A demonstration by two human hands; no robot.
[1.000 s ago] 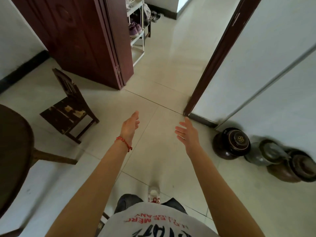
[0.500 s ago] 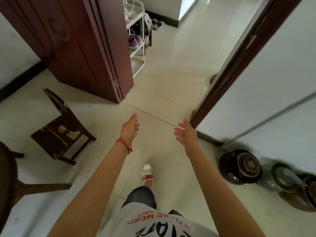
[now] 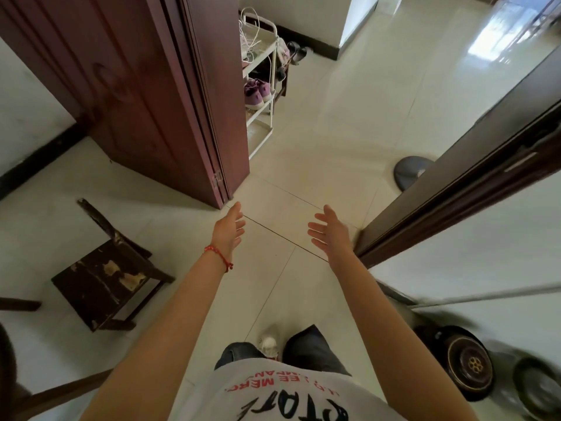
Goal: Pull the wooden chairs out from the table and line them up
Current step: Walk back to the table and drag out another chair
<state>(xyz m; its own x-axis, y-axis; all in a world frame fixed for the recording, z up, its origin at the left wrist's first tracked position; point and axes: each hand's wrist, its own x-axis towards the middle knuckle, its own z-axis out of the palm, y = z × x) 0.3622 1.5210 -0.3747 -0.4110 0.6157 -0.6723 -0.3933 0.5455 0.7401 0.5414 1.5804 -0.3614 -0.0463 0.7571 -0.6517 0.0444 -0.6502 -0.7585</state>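
purple shoes point(image 3: 256, 92) sit on white rack point(image 3: 263, 115); left hand point(image 3: 229, 230) and right hand point(image 3: 329, 231) spread, empty.

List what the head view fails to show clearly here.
- Table: cut off by the left edge; only a dark sliver and legs show.
- Other wooden chairs: only one small dark chair is in frame.
- Jars at lower right: smeared by motion blur; the farthest is cut by the edge.
- Grey round base: partly hidden behind the door frame.
- Left hand and right hand: open and empty; the palms are mostly turned away.
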